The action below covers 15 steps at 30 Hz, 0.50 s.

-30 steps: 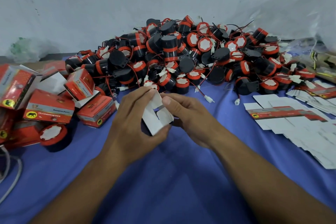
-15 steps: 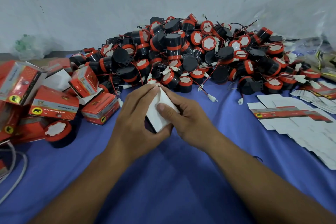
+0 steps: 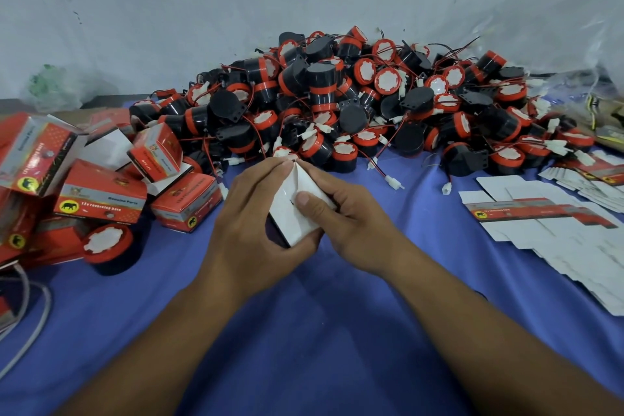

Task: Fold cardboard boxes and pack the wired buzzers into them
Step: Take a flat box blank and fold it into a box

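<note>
Both hands hold a small cardboard box [image 3: 293, 216], white side up, over the blue cloth at the centre. My left hand [image 3: 250, 223] wraps around its left side from below. My right hand [image 3: 341, 216] grips its right side, with the thumb pressed on the white flap. A large pile of black and red wired buzzers [image 3: 354, 101] lies just behind the hands. A stack of flat unfolded boxes [image 3: 553, 226] is spread out on the right.
Several folded red boxes [image 3: 101, 196] are heaped at the left, with one loose buzzer [image 3: 108, 246] in front of them. A grey cable [image 3: 30, 321] curls at the left edge. A clear plastic bag [image 3: 574, 44] sits at the back right, against the wall.
The box's open white flaps have been folded down flat. My right thumb has moved onto the closed flap, and the view has shifted a little.
</note>
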Tool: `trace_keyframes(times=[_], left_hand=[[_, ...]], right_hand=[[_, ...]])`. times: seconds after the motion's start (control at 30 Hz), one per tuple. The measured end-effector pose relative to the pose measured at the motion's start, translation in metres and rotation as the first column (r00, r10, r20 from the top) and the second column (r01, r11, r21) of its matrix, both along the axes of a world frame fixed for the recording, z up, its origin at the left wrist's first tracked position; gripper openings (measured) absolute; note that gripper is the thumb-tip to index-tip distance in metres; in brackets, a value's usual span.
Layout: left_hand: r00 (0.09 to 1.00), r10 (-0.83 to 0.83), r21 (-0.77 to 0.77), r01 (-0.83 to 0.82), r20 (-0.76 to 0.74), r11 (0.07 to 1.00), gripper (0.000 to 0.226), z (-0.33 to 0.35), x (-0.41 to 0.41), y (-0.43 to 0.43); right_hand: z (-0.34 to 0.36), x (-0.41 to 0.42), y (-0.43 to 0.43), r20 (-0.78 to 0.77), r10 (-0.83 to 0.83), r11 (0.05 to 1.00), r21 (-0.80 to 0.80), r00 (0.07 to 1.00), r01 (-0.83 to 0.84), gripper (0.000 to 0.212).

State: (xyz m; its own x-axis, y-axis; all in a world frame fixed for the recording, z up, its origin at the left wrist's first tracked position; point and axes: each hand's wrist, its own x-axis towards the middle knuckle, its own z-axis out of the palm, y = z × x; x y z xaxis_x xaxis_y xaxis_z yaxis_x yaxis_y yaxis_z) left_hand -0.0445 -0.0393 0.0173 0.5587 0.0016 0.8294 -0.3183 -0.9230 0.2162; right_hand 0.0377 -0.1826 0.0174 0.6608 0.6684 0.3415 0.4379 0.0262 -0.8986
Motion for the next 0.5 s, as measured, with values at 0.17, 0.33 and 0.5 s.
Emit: trace_keyframes(times=[0.17, 0.33, 0.5], left_hand=[[1.0, -0.003, -0.009, 0.003, -0.011, 1.0, 0.073, 0.0, 0.0, 0.0], [0.995, -0.029, -0.164, 0.014, -0.094, 0.986, 0.089, 0.002, -0.004, -0.004], [1.0, -0.01, -0.077, 0.007, -0.03, 0.997, 0.087, 0.0, -0.003, -0.008]], right_hand=[[0.0, -0.001, 0.0, -0.009, -0.009, 1.0, -0.014, 1.0, 0.009, 0.048], [0.001, -0.006, 0.0, 0.037, -0.065, 0.997, -0.037, 0.997, 0.066, 0.045], [0.004, -0.015, 0.004, 0.157, -0.1, 0.994, -0.034, 0.983, 0.107, 0.042]])
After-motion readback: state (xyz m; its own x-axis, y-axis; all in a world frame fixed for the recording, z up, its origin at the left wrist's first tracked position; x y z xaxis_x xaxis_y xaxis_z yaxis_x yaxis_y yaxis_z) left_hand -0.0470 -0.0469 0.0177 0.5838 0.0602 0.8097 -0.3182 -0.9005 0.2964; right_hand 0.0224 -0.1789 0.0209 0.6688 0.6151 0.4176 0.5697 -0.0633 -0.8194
